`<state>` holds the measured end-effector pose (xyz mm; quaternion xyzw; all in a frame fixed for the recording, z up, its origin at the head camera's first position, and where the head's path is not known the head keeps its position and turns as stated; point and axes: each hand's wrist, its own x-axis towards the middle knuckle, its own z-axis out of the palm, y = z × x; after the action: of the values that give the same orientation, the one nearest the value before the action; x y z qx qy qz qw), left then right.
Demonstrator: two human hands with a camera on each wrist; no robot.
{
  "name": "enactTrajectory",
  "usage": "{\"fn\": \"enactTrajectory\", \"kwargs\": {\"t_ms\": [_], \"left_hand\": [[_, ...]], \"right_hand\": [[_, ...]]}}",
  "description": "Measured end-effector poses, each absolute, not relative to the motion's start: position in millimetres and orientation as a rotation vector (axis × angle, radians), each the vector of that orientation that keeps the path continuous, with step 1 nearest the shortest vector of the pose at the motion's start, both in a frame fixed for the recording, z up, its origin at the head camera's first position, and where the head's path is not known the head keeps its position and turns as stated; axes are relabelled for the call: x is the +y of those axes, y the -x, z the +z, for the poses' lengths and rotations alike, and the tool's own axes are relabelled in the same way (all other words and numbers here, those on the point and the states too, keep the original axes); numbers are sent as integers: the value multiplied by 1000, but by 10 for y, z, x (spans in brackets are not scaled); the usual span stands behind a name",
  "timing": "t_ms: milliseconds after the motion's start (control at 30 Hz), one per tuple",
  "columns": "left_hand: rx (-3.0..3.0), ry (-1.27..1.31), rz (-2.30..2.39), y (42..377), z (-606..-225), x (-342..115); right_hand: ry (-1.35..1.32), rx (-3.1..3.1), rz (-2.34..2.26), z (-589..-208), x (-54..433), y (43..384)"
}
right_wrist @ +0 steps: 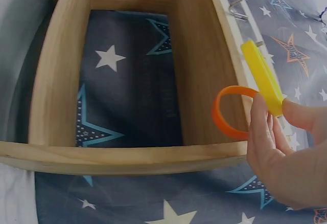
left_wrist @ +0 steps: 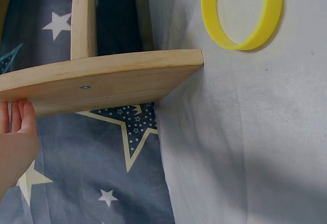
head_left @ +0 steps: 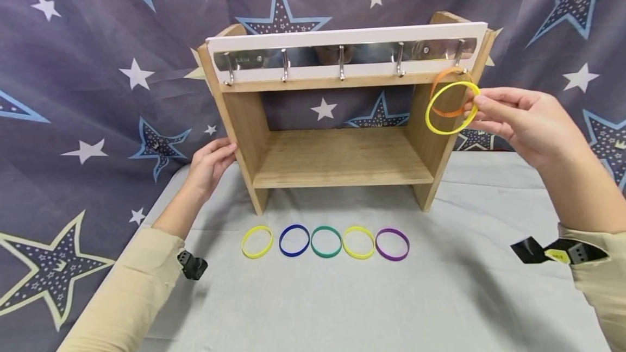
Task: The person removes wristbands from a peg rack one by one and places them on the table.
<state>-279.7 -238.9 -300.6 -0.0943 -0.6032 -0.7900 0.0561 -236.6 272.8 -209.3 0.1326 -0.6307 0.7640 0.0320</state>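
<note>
My right hand [head_left: 525, 118] pinches a yellow silicone wristband [right_wrist: 261, 75] between thumb and fingers, in front of the rack's right end. Just behind it, an orange wristband [right_wrist: 219, 116] hangs at the rightmost hook [head_left: 459, 53], overlapped by the yellow one in the head view. The fingers are right beside the orange band. On the other side, my left hand [head_left: 210, 167] rests its fingertips against the outer face of the wooden shelf's left side panel [left_wrist: 102, 88]. The fingers look straight in the left wrist view.
A white board [head_left: 313, 41] with a metal strip of several hooks spans the shelf's top front. On the grey cloth in front lie two yellow wristbands [head_left: 242, 243] [head_left: 344, 243], plus blue [head_left: 281, 243], green [head_left: 313, 243] and purple [head_left: 377, 243] ones in a row. A star-patterned curtain [head_left: 122, 42] hangs behind.
</note>
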Motion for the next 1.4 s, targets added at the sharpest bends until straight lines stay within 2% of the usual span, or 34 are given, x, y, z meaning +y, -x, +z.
{"fn": "enactTrajectory", "kwargs": {"t_ms": [333,567,967,1233,1400], "left_hand": [[-1849,252,-2389,2790,-2990,-2383],[-1840,274,-2374,2803,-3004,-2388],[-1833,280,-2376,2809,-3019,-2385],[-1833,279,-2375,2810,-3023,-2380],[-1813,292,-2385,2803,-3014,-2380]], "right_hand": [[-373,-2195,2275,-2338,2679,2363],[-483,-2215,2392,-2527,2682,2367],[-430,-2269,2448,-2827,2713,2359],[-551,-2203,2511,-2975,2767,2382],[-465,-2230,2535,-3030,2769,2376]]}}
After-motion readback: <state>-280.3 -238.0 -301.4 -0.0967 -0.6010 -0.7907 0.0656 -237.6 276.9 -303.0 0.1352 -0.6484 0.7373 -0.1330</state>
